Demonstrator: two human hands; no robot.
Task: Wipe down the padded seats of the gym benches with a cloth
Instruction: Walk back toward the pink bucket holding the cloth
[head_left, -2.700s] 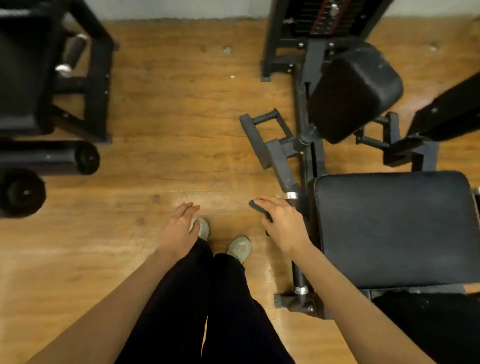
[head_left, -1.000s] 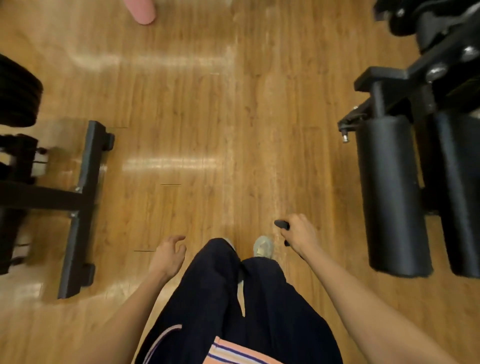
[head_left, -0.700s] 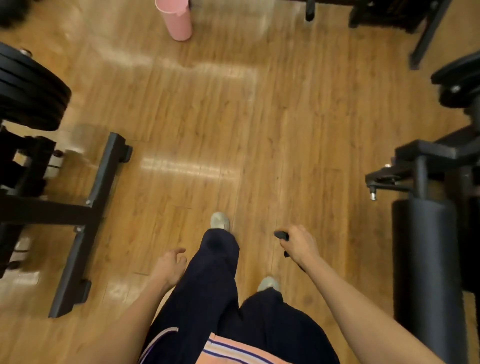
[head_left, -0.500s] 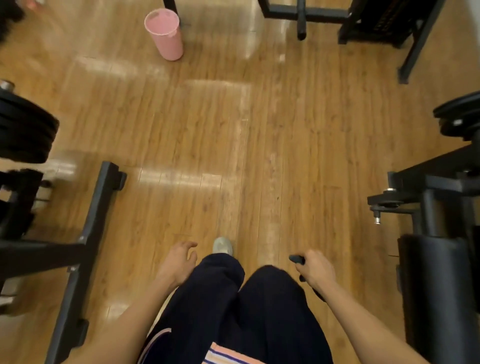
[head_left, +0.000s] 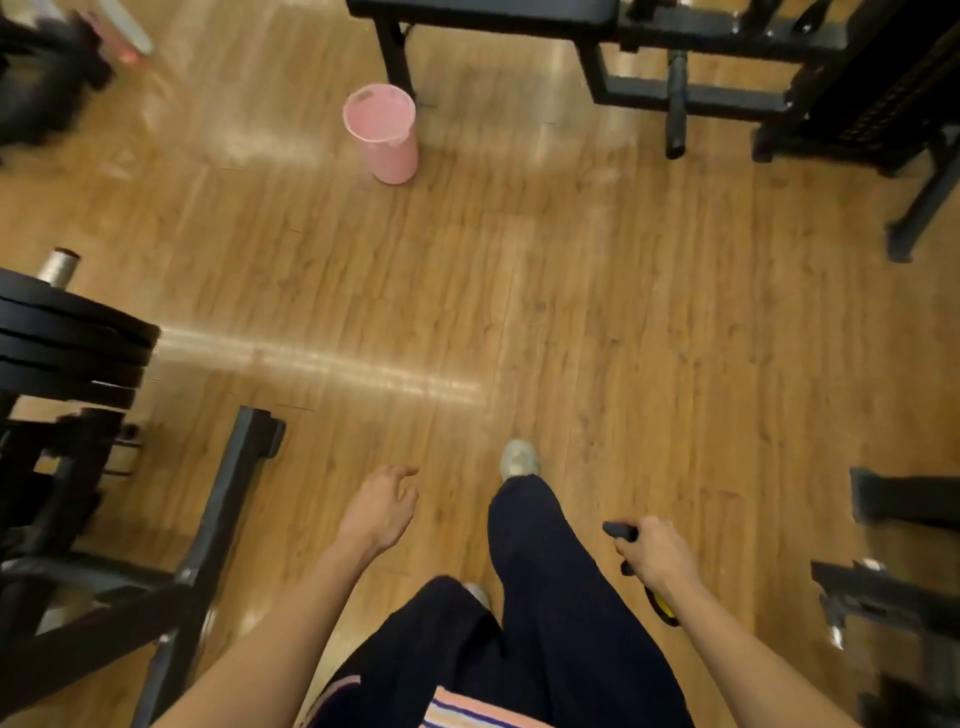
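The person stands on a glossy wooden floor (head_left: 623, 322) in dark trousers, one pale shoe (head_left: 518, 460) set forward; the right hand (head_left: 655, 555) hangs low beside the right leg, its fingers curled round a dark cloth (head_left: 621, 531) whose end pokes out ahead of the knuckles, with a bit of yellow showing under the wrist; the left hand (head_left: 382, 512) hangs free near the left thigh, its fingers loosely bent and spread, holding nothing. A black padded bench (head_left: 483, 11) runs along the far edge of the floor, well apart from both hands, its frame legs planted just behind a pink bin (head_left: 384, 132) that stands upright on the boards; to the person's left a stack of black weight plates (head_left: 67, 343) sits on a dark machine frame (head_left: 218, 514); more black equipment shows at the right edge, too blurred to make out.
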